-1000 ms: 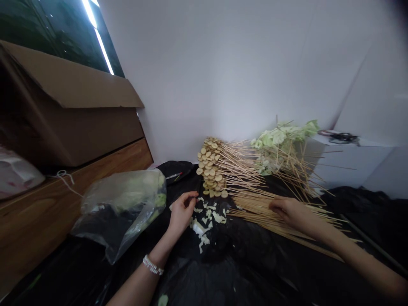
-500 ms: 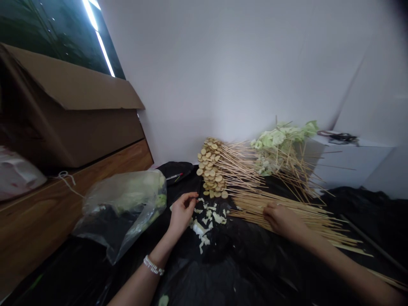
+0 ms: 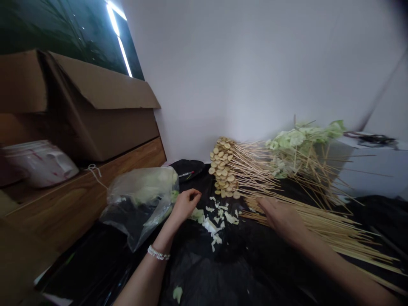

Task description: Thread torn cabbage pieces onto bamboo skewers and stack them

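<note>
My left hand is over the black plastic sheet, thumb and fingers curled together in a pinch; whatever they hold, if anything, is hidden. A pale cabbage piece is just below it, beside scattered cabbage scraps. My right hand lies palm down over loose bamboo skewers, fingers stretched out towards their left ends. Behind, skewers threaded with round potato-like slices form a pile. Further right is a heap of skewered cabbage leaves.
A clear plastic bag with pale green leaves lies to the left. An open cardboard box and a white tub rest on a wooden ledge. A pen lies at the back, and dark cables sit at the right.
The view has turned left, so things appear further right. My right hand's fingers have gone from curled to stretched out over the skewers. My left hand remains pinched near the scraps.
</note>
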`<state>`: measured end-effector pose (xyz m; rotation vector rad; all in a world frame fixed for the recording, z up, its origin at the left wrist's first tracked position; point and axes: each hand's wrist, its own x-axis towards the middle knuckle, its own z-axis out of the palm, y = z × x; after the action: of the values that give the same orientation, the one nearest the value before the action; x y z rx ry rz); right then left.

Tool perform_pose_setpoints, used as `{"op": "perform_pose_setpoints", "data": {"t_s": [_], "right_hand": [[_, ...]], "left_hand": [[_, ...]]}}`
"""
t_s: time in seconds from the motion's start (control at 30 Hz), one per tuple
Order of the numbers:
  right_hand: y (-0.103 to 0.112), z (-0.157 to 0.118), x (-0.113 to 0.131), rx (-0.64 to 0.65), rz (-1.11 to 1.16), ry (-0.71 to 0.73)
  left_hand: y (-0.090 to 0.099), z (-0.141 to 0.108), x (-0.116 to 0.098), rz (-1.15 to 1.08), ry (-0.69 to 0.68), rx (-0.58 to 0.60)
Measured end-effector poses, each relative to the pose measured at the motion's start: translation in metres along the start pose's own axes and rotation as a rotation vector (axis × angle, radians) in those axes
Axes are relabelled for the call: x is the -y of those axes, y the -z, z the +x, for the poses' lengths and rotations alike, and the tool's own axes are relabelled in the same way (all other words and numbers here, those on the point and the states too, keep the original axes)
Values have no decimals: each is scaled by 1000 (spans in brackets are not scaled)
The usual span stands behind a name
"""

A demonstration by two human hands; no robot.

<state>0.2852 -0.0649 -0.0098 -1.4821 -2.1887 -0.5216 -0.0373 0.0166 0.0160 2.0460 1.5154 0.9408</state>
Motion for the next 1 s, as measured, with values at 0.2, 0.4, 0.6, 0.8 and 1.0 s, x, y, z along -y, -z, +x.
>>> {"op": "perform_pose_setpoints", "data": {"t_s": [0.2,0.4,0.6,0.8,1.0], "right_hand": [[-18,20,50,-94,-47,182],[-32,8,50,-108,10,199],[-30,5,48,-134,16,154],[-13,12,54,-59,172,9],[-2,20,54,48,444,-124]], "left_hand": [[10,0,9,167,-22,163],[24,-7,7,297,-35,364],[26,-12,0,507,-20,354],[28,-5,-10,326,-53,73],[0,-8,-22,-492,71,79]]}}
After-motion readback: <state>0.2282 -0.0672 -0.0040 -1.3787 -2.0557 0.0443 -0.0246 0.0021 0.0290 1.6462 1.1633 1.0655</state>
